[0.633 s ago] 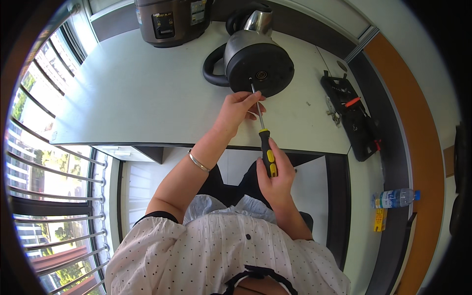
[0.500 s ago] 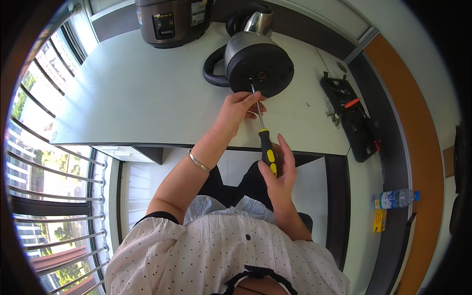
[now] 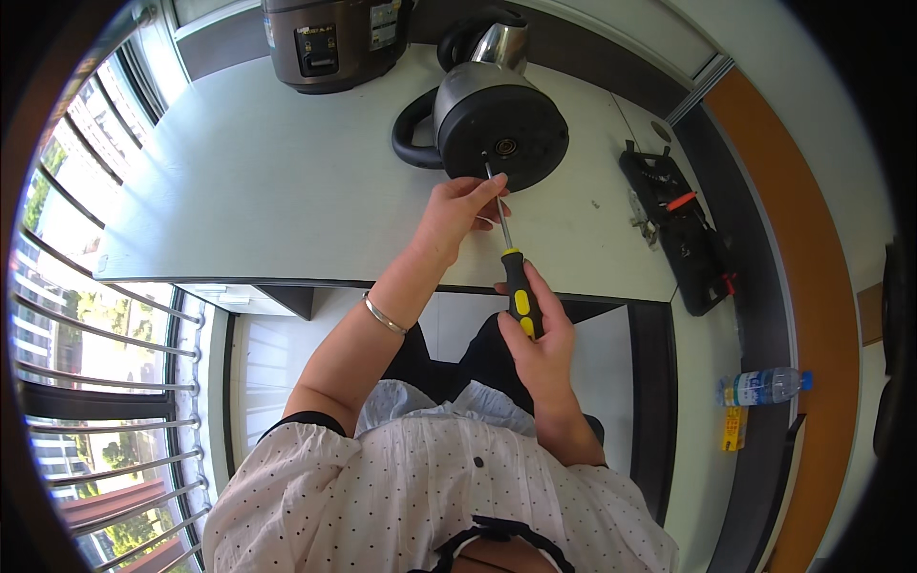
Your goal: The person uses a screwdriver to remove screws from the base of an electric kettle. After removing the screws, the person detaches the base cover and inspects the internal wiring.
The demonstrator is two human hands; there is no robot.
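Observation:
An electric kettle lies on its side on the white table, its round black base facing me and its black handle to the left. The screwdriver, black and yellow with a long steel shaft, points away from me with its tip at the base, left of the central ring connector. My left hand pinches the shaft close to the tip, just in front of the base. Around the handle, near the table's front edge, my right hand has its fingers closed.
A brown rice cooker stands at the back left. To the right lies an open black tool case with orange-red parts, small metal pieces beside it. Farther right are a water bottle and a yellow box. A barred window is on the left.
My right hand's fingers have closed in around the screwdriver handle from a looser hold. The left hand and the kettle stay almost where they were.

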